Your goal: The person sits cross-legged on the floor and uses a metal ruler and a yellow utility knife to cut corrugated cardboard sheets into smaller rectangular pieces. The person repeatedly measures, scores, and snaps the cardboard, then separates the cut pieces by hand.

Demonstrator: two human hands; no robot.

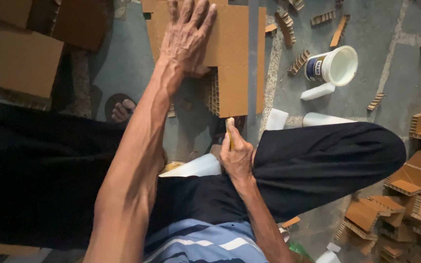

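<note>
Concrete floor [123, 68], grey, littered w/ honeycomb cardboard offcuts [400, 214] at lower right. Left hand [186, 39] spread flat, fingers wide, pressing honeycomb cardboard slab [235, 83] at top centre. Right hand [237, 156] closed around yellow-handled cutter [229, 134], tip just beside slab's near edge. Judgement: keep palm pressure firm, fingers clear of cut line, blade run along straight grey strip [253, 58]. White tub [334, 65] w/ dark blue label, upper right, on its side; white blocks [317, 91] beside it.

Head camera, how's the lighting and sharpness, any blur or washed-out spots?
Head view: dim, soft light with no hard shadows; the left hand on the cardboard sheet is sharp; the right hand holding a yellow tool is slightly soft; the white bucket is bright but not blown out; the dark trousers lose detail.
</note>
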